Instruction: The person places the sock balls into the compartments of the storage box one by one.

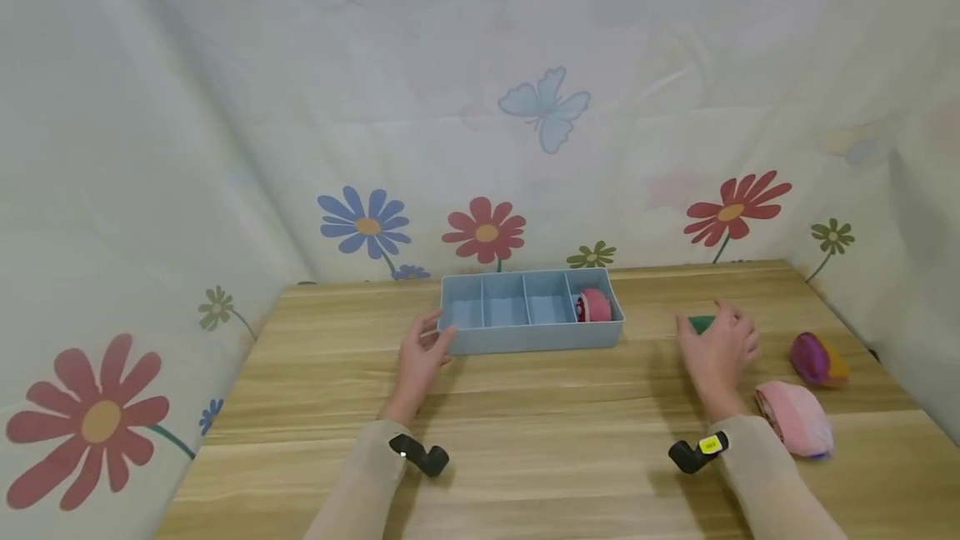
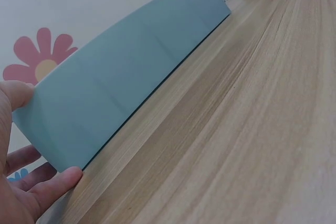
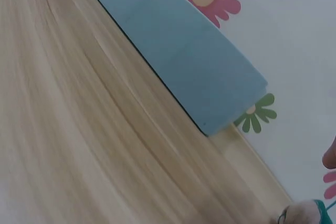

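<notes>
A pale blue divided storage box (image 1: 525,338) lies lengthwise near the back of the table. My left hand (image 1: 422,357) holds its left end, with thumb and fingers spread about the corner. In the left wrist view, the fingers (image 2: 50,187) reach the box's lower corner. A pink rolled cloth bundle (image 1: 595,305) sits in the rightmost compartment. My right hand (image 1: 720,348) hovers over a green rolled bundle (image 1: 701,323), thumb and fingers apart on either side. In the right wrist view, the bundle (image 3: 304,212) shows a beige roll with a green edge, below one fingertip (image 3: 329,157).
To the right of the right hand lie a purple and yellow bundle (image 1: 817,358) and a larger pink rolled bundle (image 1: 797,419). Behind the wooden table (image 1: 555,457) hangs a flower-printed curtain (image 1: 420,148).
</notes>
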Available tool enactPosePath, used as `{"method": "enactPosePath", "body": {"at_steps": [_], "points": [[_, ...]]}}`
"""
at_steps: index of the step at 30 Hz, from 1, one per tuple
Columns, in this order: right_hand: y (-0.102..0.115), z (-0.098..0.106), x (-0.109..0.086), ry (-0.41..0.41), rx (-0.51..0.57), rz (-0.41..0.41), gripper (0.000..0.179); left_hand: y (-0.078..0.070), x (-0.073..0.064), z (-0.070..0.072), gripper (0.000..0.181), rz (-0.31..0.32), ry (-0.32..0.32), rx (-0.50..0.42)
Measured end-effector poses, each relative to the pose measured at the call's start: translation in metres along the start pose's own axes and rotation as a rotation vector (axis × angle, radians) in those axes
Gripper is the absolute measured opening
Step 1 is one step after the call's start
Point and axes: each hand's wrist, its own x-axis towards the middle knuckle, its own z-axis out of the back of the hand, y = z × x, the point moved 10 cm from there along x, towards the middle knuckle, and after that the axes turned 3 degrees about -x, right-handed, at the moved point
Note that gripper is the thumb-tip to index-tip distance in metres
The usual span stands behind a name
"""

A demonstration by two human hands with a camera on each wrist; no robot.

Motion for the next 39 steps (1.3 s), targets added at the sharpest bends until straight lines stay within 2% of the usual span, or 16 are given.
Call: {"method": "enactPosePath", "body": {"at_steps": [11, 27, 30, 37, 39], "points": [[-0.024, -0.008, 0.0, 0.054, -0.037, -0.05, 0.073, 0.001, -0.003, 0.002, 0.042, -0.001, -0.013, -0.002], [-0.041, -0.02, -0.003, 0.115, -0.112, -0.113, 0.081, -0.002, -0.003, 0.002, 0.042, -0.001, -0.017, -0.004], [-0.044, -0.022, -0.003, 0.135, -0.131, -0.129, 0.08, 0.001, 0.0, 0.002, 0.044, -0.008, -0.011, -0.001], [-0.046, -0.023, -0.004, 0.156, -0.156, -0.132, 0.07, 0.027, 0.013, 0.004, 0.052, -0.01, -0.009, -0.021], [-0.046, -0.022, -0.004, 0.148, -0.152, -0.131, 0.068, 0.03, 0.014, 0.005, 0.054, -0.017, -0.018, -0.011]]}}
